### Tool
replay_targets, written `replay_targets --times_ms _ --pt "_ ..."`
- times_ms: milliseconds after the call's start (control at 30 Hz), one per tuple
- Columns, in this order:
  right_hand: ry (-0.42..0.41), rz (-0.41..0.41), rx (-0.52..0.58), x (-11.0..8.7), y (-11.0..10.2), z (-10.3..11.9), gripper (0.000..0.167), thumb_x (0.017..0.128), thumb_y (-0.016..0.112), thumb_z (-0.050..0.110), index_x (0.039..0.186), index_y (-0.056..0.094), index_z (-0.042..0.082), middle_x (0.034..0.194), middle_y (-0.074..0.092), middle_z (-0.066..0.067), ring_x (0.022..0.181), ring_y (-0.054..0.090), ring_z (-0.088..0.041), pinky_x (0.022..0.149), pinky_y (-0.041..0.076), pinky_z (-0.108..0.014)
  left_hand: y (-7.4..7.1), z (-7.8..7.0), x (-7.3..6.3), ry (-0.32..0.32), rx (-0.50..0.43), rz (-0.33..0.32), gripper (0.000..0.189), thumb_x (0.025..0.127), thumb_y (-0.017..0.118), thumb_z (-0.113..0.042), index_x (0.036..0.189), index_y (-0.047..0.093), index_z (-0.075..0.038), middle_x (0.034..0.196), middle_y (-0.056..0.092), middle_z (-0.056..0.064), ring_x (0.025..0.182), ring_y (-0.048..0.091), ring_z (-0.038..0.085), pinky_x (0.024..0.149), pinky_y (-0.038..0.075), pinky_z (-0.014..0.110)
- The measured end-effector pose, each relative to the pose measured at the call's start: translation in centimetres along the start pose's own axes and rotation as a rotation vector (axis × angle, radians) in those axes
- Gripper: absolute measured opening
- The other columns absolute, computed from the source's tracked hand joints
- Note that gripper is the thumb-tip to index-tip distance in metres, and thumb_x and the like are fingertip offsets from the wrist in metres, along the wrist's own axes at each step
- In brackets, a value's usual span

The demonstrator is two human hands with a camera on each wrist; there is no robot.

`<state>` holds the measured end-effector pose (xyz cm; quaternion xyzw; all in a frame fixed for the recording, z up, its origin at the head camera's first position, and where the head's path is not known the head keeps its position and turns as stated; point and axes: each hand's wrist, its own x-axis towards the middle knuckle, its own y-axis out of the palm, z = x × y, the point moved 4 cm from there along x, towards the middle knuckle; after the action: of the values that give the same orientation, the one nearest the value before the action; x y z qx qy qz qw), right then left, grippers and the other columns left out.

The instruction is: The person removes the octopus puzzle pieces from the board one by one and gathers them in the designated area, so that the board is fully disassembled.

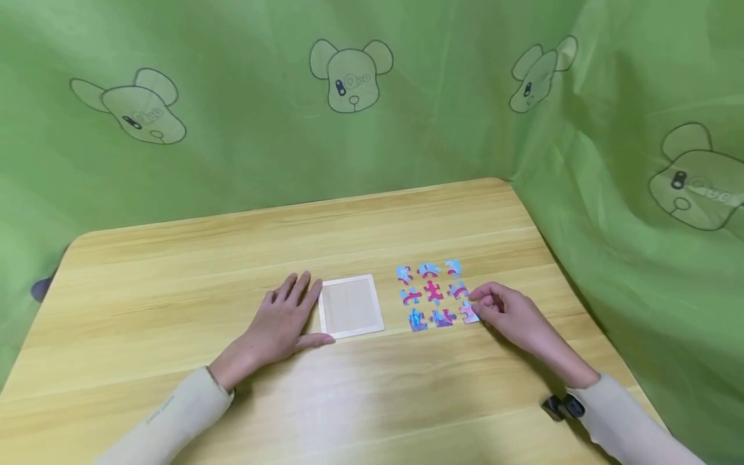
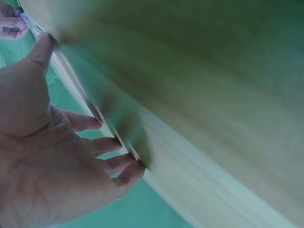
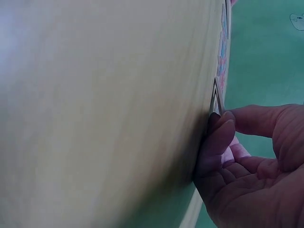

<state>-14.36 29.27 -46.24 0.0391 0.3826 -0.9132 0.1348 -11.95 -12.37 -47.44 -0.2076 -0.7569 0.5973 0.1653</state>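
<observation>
Beside a square pale wooden frame, my left hand rests on the table with fingers stretched out. Its thumb touches the frame's near left corner and its fingertips lie by the far left corner. To the right, my right hand pinches a pink and light-blue jigsaw piece between thumb and fingers. That piece is tipped up off the wood in the right wrist view. Other jigsaw pieces, coloured blue and red, lie separately in rows between the frame and my right hand.
The wood-grain table has rounded far corners. Green cloth with bear-head drawings hangs behind it and along the right side. A small black device is at the right sleeve.
</observation>
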Motion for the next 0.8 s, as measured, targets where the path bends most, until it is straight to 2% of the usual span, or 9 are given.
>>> replay_targets --times_ms 300,433,600,700,800 --pt "0.021 -0.004 0.002 -0.1 -0.4 0.0 0.024 0.109 0.069 0.019 0.126 0.07 0.001 0.097 0.065 -0.005 0.085 0.057 -0.022 0.071 0.049 -0.03 -0.1 -0.3 0.3 0.014 -0.006 -0.004 0.103 0.097 0.073 -0.066 0.164 0.04 0.004 0.166 0.037 0.035 0.15 0.037 0.057 0.105 0.045 0.073" --pt "0.012 -0.021 -0.017 -0.5 -0.4 0.0 0.026 0.11 0.069 0.021 0.127 0.069 0.001 0.1 0.066 -0.006 0.086 0.057 -0.022 0.071 0.049 -0.031 -0.1 -0.4 0.4 0.012 -0.012 0.033 0.105 0.098 0.071 -0.067 0.165 0.037 0.006 0.167 0.033 0.036 0.151 0.035 0.058 0.106 0.043 0.074" --pt "-0.027 -0.049 -0.063 -1.1 -0.5 0.0 0.023 0.11 0.068 0.018 0.126 0.069 0.001 0.101 0.066 -0.005 0.086 0.057 -0.021 0.071 0.049 -0.03 -0.2 -0.3 0.6 -0.02 -0.026 0.096 0.11 0.099 0.069 -0.068 0.168 0.028 0.007 0.171 0.028 0.034 0.155 0.03 0.056 0.111 0.039 0.074" --pt "-0.074 -0.049 -0.082 -1.2 -0.5 0.2 0.022 0.11 0.067 0.015 0.126 0.07 0.0 0.102 0.065 -0.006 0.087 0.056 -0.021 0.072 0.05 -0.03 -0.7 -0.3 0.5 -0.041 -0.071 0.07 0.108 0.1 0.07 -0.067 0.169 0.028 0.005 0.171 0.03 0.033 0.156 0.029 0.055 0.111 0.038 0.075" --pt "-0.127 -0.059 -0.147 -1.3 -0.6 0.3 0.021 0.111 0.066 0.014 0.127 0.07 0.001 0.105 0.066 -0.006 0.089 0.058 -0.021 0.075 0.052 -0.035 -1.4 -0.3 -0.1 -0.054 -0.118 -0.016 0.093 0.105 0.066 -0.061 0.168 0.037 0.001 0.17 0.033 0.03 0.156 0.031 0.054 0.112 0.038 0.075"
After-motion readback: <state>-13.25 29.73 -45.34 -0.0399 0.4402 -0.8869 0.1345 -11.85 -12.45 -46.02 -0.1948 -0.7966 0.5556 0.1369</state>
